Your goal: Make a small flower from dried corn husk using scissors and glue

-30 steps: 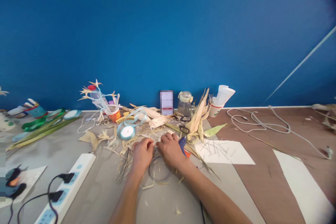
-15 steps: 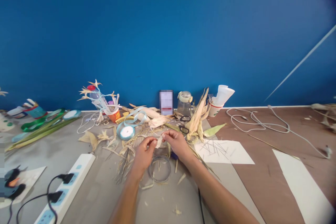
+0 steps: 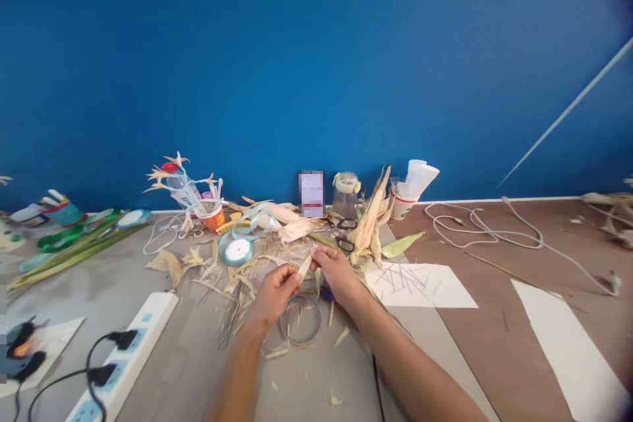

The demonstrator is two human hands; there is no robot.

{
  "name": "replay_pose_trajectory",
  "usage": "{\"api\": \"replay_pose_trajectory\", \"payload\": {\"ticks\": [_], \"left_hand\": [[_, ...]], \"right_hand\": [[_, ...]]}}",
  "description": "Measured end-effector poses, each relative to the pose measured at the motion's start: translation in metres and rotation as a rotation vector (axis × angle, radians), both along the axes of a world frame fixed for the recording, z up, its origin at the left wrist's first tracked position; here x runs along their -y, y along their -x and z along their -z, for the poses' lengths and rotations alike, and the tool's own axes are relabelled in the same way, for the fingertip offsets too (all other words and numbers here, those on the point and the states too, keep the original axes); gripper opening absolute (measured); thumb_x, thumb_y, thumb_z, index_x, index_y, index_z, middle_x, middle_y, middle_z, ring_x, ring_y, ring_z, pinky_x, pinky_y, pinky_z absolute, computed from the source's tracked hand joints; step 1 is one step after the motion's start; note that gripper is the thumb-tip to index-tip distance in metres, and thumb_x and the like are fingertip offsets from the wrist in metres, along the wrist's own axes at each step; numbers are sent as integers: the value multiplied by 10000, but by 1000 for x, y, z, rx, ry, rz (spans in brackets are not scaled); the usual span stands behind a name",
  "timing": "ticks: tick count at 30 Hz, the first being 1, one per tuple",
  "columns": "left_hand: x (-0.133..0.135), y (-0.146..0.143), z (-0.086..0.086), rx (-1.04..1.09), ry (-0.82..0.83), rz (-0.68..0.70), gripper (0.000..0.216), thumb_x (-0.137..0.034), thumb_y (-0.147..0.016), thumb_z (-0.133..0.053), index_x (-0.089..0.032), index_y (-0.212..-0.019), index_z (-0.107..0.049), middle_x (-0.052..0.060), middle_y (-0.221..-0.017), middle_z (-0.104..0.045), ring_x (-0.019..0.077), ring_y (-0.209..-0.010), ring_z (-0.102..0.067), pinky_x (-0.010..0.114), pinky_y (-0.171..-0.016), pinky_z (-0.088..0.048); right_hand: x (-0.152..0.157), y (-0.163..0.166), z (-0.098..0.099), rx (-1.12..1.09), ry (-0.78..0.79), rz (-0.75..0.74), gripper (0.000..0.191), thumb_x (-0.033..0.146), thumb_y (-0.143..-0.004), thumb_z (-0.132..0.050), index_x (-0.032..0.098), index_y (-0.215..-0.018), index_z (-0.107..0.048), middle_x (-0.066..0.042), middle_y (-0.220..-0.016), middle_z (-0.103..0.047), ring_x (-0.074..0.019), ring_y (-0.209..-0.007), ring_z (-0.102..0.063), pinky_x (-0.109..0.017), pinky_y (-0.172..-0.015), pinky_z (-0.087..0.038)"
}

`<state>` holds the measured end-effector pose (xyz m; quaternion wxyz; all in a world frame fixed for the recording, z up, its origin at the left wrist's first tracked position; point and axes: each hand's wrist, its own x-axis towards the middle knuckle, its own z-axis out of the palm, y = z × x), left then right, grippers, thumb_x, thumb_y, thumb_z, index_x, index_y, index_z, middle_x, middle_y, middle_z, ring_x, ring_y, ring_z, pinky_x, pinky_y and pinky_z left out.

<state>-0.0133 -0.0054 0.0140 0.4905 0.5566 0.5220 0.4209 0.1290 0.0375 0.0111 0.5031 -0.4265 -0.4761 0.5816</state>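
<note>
A small pale piece of corn husk (image 3: 304,268) is stretched between my two hands above the table. My left hand (image 3: 277,290) pinches its lower end between thumb and fingers. The upper tip is held in the fingertips of my right hand (image 3: 334,270). Just below them lies a clear round ring-shaped dish (image 3: 301,320). Thin dry husk strips (image 3: 240,300) are scattered left of my left hand. A dark blue object (image 3: 327,293), partly hidden, sits by my right wrist. Scissors with black handles (image 3: 345,244) lie behind my right hand.
Dried corn husks (image 3: 372,217) lean beside a lidded jar (image 3: 346,194). A roll of light blue ribbon (image 3: 238,251) lies left of centre. White paper (image 3: 420,285) carries thin wires. A power strip (image 3: 123,356) with black plugs stands front left; white cables (image 3: 494,232) lie right.
The husk piece now shows longer between my hands. My left hand has moved slightly down, and my right hand slightly right.
</note>
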Motion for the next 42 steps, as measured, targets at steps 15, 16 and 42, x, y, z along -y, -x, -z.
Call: {"api": "replay_pose_trajectory", "payload": {"ticks": [15, 16, 42], "left_hand": [[-1, 2, 2, -12, 8, 0, 243, -401, -750, -546, -168, -680, -543, -32, -595, -465, 111, -572, -402, 232, -553, -334], [-2, 2, 2, -8, 8, -25, 248, -406, -738, -551, -170, -666, -538, -33, -586, -464, 112, -565, -401, 235, -551, -335], [3, 0, -8, 11, 8, 85, 288, -454, -739, -573, -168, -711, -556, -33, -591, -452, 109, -563, -383, 233, -539, -312]], "right_hand": [[-6, -12, -9, -41, 14, 166, 285, 396, -731, -528, 183, -542, -543, 28, -496, -487, -107, -501, -405, -239, -556, -319], [-5, -14, -11, -24, 12, 163, 303, 415, -745, -521, 179, -558, -557, 25, -492, -488, -110, -501, -407, -242, -554, -320], [9, 0, -17, -60, 38, -14, 244, 310, -619, -579, 188, -434, -479, 46, -437, -442, -85, -450, -348, -233, -512, -288]]}}
